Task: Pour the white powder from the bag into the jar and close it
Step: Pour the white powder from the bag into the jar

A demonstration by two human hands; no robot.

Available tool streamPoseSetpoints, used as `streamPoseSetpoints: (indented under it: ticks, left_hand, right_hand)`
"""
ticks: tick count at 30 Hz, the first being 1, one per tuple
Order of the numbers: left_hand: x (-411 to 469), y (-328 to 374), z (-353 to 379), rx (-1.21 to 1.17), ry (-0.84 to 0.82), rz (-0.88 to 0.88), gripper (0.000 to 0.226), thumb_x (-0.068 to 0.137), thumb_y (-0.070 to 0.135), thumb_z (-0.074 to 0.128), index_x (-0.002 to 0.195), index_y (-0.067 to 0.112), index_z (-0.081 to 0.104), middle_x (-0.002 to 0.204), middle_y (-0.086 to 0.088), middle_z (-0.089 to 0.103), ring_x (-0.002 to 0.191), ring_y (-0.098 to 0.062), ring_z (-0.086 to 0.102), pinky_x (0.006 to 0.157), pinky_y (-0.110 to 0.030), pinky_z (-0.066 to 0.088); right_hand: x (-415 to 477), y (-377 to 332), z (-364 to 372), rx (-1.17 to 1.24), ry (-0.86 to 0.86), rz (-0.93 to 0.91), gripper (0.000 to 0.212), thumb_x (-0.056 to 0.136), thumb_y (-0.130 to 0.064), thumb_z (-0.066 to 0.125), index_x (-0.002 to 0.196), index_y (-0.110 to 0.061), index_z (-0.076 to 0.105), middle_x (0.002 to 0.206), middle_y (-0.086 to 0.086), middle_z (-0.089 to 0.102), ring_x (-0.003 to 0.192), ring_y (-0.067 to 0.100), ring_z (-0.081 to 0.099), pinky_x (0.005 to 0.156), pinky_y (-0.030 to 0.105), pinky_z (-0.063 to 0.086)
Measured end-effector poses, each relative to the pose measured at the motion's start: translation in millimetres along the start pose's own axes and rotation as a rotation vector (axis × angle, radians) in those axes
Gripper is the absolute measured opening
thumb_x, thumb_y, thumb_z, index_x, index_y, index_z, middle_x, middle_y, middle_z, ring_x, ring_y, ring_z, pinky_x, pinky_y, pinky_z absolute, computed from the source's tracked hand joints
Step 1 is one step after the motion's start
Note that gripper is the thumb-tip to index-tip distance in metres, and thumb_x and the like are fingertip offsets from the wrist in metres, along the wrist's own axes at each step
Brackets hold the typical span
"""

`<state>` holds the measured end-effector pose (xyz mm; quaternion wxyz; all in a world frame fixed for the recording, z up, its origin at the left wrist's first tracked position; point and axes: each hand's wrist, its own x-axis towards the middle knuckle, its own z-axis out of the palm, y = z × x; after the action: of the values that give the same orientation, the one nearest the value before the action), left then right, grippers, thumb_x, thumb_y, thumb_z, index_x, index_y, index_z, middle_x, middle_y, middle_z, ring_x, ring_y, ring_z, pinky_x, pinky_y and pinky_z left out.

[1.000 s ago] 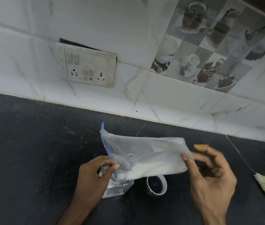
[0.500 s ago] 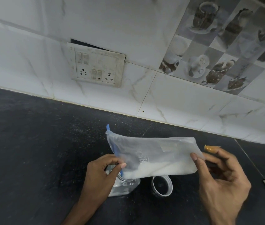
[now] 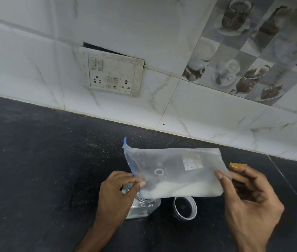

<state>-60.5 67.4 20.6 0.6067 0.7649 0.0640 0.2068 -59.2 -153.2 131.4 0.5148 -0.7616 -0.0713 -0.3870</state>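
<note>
Pinching the zip bag (image 3: 173, 170) by both ends, left hand (image 3: 118, 192) at its mouth just above the jar (image 3: 144, 208), right hand (image 3: 249, 204) at the 3 o'clock corner, the person may spill white powder (image 3: 180, 191) past the narrow neck onto the bench (image 3: 34, 179).

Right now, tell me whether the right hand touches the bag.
Touching: the head view shows the right hand pinching the bag at its right end.

The bag (image 3: 173, 171) has levelled out slightly

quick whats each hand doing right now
Left hand: pinches the blue-sealed end of the translucent plastic bag.
Right hand: pinches the bag's other end.
</note>
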Motion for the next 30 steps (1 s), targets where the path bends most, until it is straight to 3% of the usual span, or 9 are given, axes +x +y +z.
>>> streamPoseSetpoints:
  ticks: [5,12,16,22,27,30]
  left_hand:
    - [0.8,-3.1,0.1,-0.009,0.006,-0.006,0.018,0.066,0.014,0.088,0.077,0.027,0.081,0.084,0.02,0.074,0.088,-0.004,0.068,0.077,-0.008,0.05]
    - [-0.9,-3.2,-0.9,-0.033,-0.005,0.003,0.025,0.067,0.018,0.088,0.077,0.037,0.077,0.087,0.025,0.074,0.088,-0.001,0.068,0.079,-0.015,0.053]
    - [-3.0,-3.7,-1.4,-0.141,-0.013,-0.058,0.023,0.064,0.04,0.088,0.084,0.034,0.078,0.089,0.013,0.078,0.088,-0.003,0.074,0.08,-0.028,0.059]
    - [-0.6,-1.9,-3.4,-0.023,-0.033,0.002,0.022,0.06,0.06,0.073,0.078,0.048,0.073,0.095,0.029,0.071,0.094,0.0,0.067,0.082,-0.012,0.051]
    - [-1.2,-7.7,-1.9,-0.049,-0.044,-0.017,0.024,0.062,0.05,0.082,0.08,0.034,0.079,0.09,0.022,0.075,0.094,-0.005,0.069,0.084,-0.028,0.056]
    - [-0.9,-8.6,-2.8,-0.027,-0.047,-0.001,0.023,0.063,0.035,0.091,0.079,0.041,0.076,0.095,0.027,0.072,0.096,-0.001,0.067,0.084,-0.02,0.054]
  right_hand:
    - [-1.0,-0.1,1.8,-0.012,-0.011,-0.004,0.039,0.075,0.002,0.08,0.096,-0.028,0.065,0.092,-0.027,0.072,0.082,-0.003,0.071,0.068,0.009,0.051]
    - [-3.5,-0.1,2.7,0.039,0.075,-0.021,0.035,0.076,-0.004,0.08,0.095,-0.029,0.066,0.093,-0.021,0.074,0.08,0.001,0.072,0.069,0.011,0.052]
    - [-3.4,-1.2,4.0,0.034,0.047,-0.014,0.036,0.076,-0.002,0.079,0.094,-0.03,0.065,0.093,-0.024,0.073,0.081,-0.002,0.071,0.07,0.009,0.051]
    - [-5.1,0.5,3.4,0.032,0.048,-0.006,0.036,0.075,-0.004,0.08,0.094,-0.032,0.066,0.092,-0.021,0.074,0.08,0.002,0.071,0.07,0.011,0.052]
    - [-3.7,-1.5,5.6,0.033,0.032,-0.009,0.034,0.075,-0.005,0.08,0.094,-0.029,0.066,0.091,-0.023,0.073,0.079,0.0,0.071,0.069,0.01,0.051]
    - [-3.0,-1.2,5.4,0.038,0.05,-0.012,0.035,0.075,-0.002,0.079,0.094,-0.028,0.065,0.091,-0.025,0.073,0.079,-0.002,0.07,0.069,0.009,0.05]
